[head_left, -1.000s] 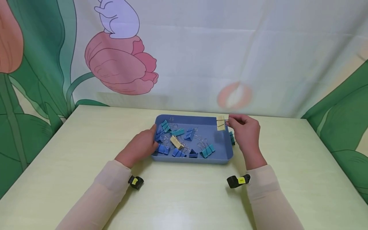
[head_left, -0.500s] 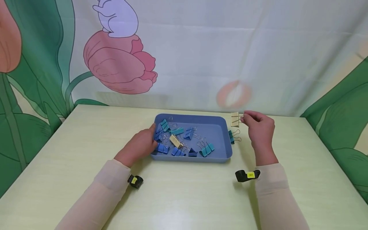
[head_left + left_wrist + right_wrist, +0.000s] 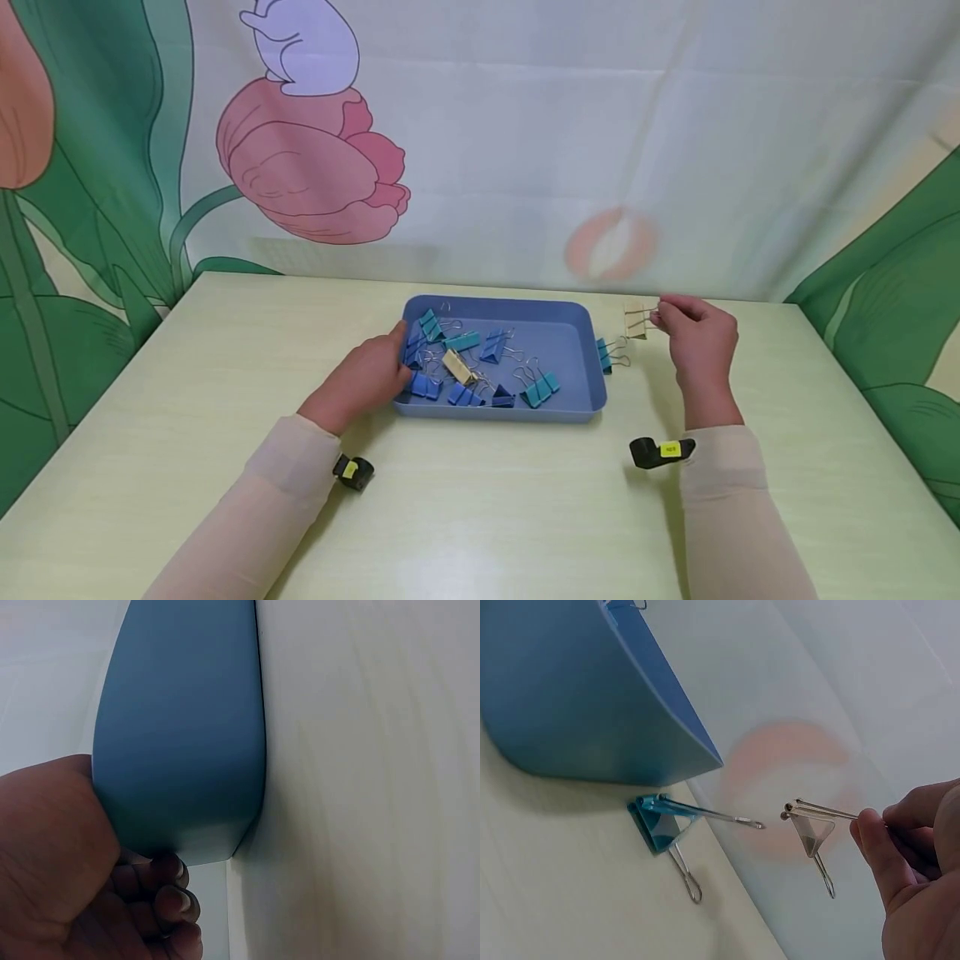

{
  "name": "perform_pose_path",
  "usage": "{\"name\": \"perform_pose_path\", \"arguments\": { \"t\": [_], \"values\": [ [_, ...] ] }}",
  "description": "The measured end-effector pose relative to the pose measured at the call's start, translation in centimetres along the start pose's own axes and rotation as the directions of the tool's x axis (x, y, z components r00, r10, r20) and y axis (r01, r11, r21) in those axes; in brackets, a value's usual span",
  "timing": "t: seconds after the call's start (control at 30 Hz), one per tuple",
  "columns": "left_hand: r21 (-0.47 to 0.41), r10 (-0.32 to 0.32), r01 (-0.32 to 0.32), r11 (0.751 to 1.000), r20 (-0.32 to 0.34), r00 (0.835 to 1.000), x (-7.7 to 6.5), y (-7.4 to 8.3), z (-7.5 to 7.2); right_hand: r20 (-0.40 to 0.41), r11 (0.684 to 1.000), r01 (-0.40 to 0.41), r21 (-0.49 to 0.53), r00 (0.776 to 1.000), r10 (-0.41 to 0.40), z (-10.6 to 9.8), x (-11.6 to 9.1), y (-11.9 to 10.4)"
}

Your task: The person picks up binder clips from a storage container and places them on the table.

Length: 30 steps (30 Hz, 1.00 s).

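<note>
in the right wrist view alone, pinched clip (image 3: 808, 832) shows end-on

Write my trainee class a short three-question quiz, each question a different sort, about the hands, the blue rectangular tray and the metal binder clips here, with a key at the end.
1. Multiple choice: what does the right hand pinch?
A) a red metal binder clip
B) a pale yellow metal binder clip
C) nothing

2. True or false: the left hand holds the left end of the blue rectangular tray.

3. Fill in the colour: on the pale table, beside the tray's right end, is a ____ metal clip.

Key: 1. B; 2. true; 3. teal.
</note>
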<state>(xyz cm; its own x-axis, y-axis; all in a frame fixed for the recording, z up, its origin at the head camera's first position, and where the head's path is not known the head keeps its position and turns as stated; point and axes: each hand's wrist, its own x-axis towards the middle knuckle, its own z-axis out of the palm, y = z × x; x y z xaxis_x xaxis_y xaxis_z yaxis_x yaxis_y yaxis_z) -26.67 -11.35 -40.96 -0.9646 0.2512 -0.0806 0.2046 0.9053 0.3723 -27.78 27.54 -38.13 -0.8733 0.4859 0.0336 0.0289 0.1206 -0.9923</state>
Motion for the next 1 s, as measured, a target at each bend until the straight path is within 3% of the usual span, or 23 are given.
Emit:
{"name": "perform_pose_path", "arguments": {
  "t": [0.1,0.3,0.67,0.77,1.0],
  "values": [
    [-0.003,-0.003,0.003,1.0,-0.001,1.0,0.1,0.0,0.1,0.0,1.0,-0.005,-0.023,1.0,0.005,-0.2,0.2,0.2],
    [-0.006,-0.01,0.01,1.0,-0.001,1.0,0.2,0.0,0.1,0.029,0.985,-0.004,-0.172,1.0,0.009,-0.4,0.6,0.9],
    [0.0,-0.002,0.002,1.0,0.008,1.0,0.3,0.0,0.0,0.139,0.922,0.024,-0.387,0.99,0.033,-0.6,0.7,2.2],
    [-0.001,-0.007,0.007,1.0,0.015,1.0,0.3,0.1,0.0,0.157,0.911,0.034,-0.411,0.987,0.034,-0.6,0.6,2.6],
    [-0.002,-0.014,0.014,1.0,0.009,1.0,0.0,0.2,0.0,0.19,0.922,0.046,-0.384,0.981,0.031,-0.4,0.6,3.0]
  ]
}}
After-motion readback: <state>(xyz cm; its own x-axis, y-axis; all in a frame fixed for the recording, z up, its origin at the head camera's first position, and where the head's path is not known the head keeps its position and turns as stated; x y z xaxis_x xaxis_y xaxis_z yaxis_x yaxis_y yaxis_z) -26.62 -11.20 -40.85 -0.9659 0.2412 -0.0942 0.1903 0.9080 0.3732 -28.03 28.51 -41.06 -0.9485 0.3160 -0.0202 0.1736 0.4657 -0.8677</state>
